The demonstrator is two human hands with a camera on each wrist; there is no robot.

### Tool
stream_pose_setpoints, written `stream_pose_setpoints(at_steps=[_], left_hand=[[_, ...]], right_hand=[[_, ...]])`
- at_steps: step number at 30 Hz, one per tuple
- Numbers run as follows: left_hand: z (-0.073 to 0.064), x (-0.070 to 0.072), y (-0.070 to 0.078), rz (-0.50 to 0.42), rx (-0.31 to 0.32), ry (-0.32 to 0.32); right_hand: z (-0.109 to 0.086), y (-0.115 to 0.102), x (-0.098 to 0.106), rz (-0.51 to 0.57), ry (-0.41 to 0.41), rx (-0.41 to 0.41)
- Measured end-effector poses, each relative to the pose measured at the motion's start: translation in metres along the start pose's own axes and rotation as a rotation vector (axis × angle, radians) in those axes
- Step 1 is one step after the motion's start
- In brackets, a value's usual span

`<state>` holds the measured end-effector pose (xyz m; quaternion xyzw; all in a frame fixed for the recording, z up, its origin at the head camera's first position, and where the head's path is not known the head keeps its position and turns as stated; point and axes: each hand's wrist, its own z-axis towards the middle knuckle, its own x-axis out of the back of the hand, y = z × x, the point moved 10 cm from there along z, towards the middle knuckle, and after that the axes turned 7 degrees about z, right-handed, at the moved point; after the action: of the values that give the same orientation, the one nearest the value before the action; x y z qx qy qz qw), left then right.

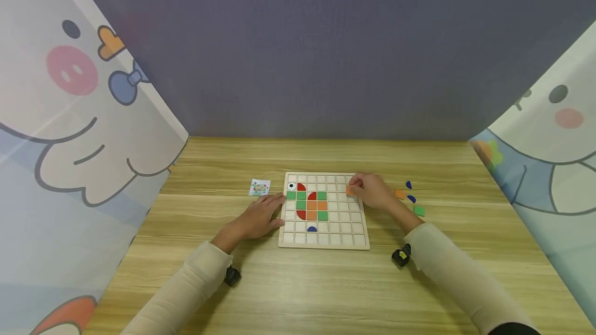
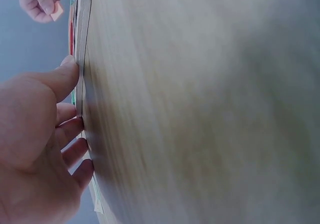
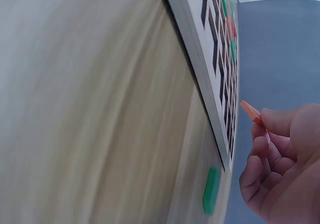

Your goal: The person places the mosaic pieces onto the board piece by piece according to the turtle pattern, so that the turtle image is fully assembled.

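Note:
A wooden grid board (image 1: pixel 344 227) lies on the table, its left half partly filled with green, orange and red tiles, a white eye tile (image 1: pixel 291 186) and a blue half-round tile (image 1: pixel 312 229). My right hand (image 1: pixel 371 190) pinches an orange square tile (image 3: pixel 251 112) between thumb and finger, held above the board's right side. My left hand (image 1: pixel 261 216) rests at the board's left edge; its thumb and straight fingers touch the rim, as the left wrist view shows.
A small picture card (image 1: pixel 259 187) with a coloured pattern lies left of the board. To its right are loose pieces: an orange tile (image 1: pixel 399 194), a green tile (image 1: pixel 419 211) and two blue half-round tiles (image 1: pixel 412 199). A dark partition (image 1: pixel 326 66) rises behind the table.

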<state>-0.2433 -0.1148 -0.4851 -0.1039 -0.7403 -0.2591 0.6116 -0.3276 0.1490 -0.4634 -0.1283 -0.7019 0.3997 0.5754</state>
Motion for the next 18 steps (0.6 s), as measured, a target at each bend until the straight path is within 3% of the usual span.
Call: stream_pose_setpoints(at_steps=[8,18], left_hand=[[0.0,-0.001,0.0,0.006,0.002,-0.003],[0.001,-0.002,-0.001,0.006,-0.001,-0.002]], right_hand=[[0.01,-0.009,-0.022,0.014,-0.054,0.038],[0.017,-0.016,-0.037,-0.002,-0.064,0.044]])
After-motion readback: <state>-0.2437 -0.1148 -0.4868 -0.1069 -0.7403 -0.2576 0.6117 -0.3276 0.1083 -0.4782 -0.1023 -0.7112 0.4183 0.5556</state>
